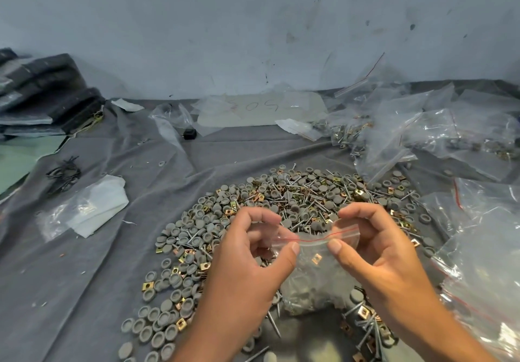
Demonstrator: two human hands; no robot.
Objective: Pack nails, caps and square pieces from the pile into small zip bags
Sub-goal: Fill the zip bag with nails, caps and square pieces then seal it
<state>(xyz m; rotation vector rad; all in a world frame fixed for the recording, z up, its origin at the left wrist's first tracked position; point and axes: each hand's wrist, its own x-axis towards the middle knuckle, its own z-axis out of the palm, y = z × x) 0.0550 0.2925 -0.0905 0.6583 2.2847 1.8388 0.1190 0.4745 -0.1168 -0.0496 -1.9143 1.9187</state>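
Closest to me, both hands are up over the near side of the pile, holding one small zip bag (315, 271) between them. The left hand (250, 254) pinches the bag's top edge at its left end, thumb in front and curled fingers behind. The right hand (377, 249) pinches the same edge at its right end in the same way. The red zip line runs between the two thumbs, and the top looks pulled flat. The bag hangs full below the grip, with grey caps, nails and at least one brass square piece showing through the plastic.

Under and beyond the hands lies the pile (281, 206), spread out on a grey cloth (84, 263) that covers the counter. Grey round caps (168, 299) make up its left and near edges. Nails (318, 192) cluster thickest toward the middle and far side, and brass square pieces (147, 286) are scattered all through.

To the left on the cloth sits a folded clear bag with white sheets (92, 206), and past it a tangle of black rubber bands (63, 174). On the right is a heap of clear zip bags (422, 130), some with parts inside. Further back a sheet of paper with red handwriting (261, 111) lies by the wall (253, 23), and dark stacked packets (42, 94) sit in the far left corner.
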